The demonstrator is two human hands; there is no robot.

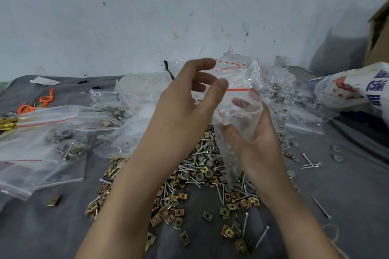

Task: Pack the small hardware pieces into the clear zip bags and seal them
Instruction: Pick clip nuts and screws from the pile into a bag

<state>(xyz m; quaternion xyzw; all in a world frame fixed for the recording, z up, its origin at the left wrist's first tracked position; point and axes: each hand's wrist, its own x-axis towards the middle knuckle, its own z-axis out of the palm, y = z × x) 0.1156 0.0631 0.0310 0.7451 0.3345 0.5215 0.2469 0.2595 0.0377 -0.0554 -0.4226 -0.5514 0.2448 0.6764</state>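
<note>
Left hand [185, 109] pinches the mouth of the clear zip bag [239, 121]; right hand [260, 141] grips its body below.

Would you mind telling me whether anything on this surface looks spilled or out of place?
Yes: hardware lies scattered beyond the main pile. One brass clip lies alone at left, and a nail and two washers lie apart at right.

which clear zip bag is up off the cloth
The zip bag held between the left hand and right hand, above the hardware pile; the others lie on the grey cloth.
</note>
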